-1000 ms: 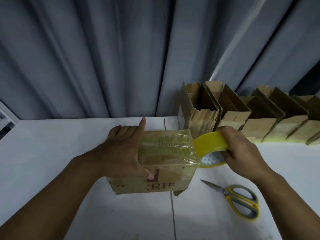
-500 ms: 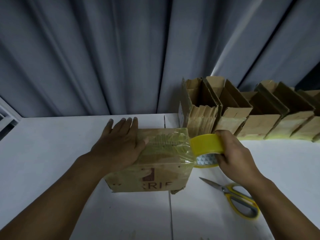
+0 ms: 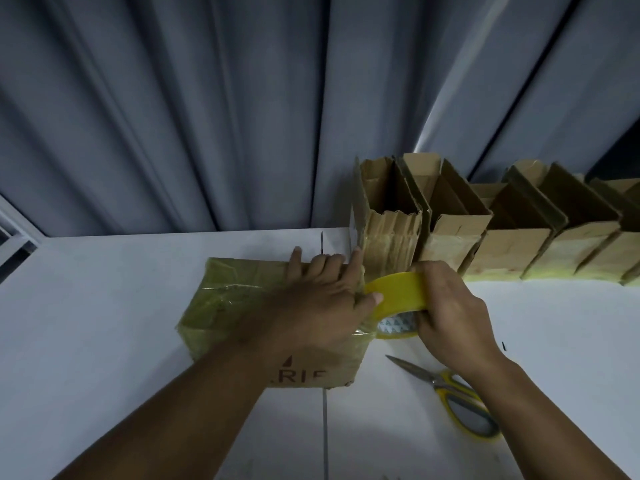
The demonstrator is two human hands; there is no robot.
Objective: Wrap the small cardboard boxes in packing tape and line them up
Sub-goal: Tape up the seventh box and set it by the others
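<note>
Box (image 3: pixel 239 306) edge under flat left hand (image 3: pixel 318 306); right hand (image 3: pixel 450 310) grips tape (image 3: pixel 398 292) (scissors (image 3: pixel 450 393) near).

"RIE" on cardboard box (image 3: pixel 242 306)

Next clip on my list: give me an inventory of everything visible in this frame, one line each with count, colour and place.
cardboard box: one, brown under glossy yellowish tape, table centre, beneath the left hand
tape roll: one, yellow, at the box's right end
open boxes: about five in view, brown, in a row along the curtain at back right, running off the edge
scissors: one pair, yellow handles, on the table at front right
table: one, white, under everything
curtain: one, grey, pleated, behind the table
window frame: one, pale, far left edge
left hand: one, flat on the box top, fingers straight
right hand: one, tape roll in its grip
</note>
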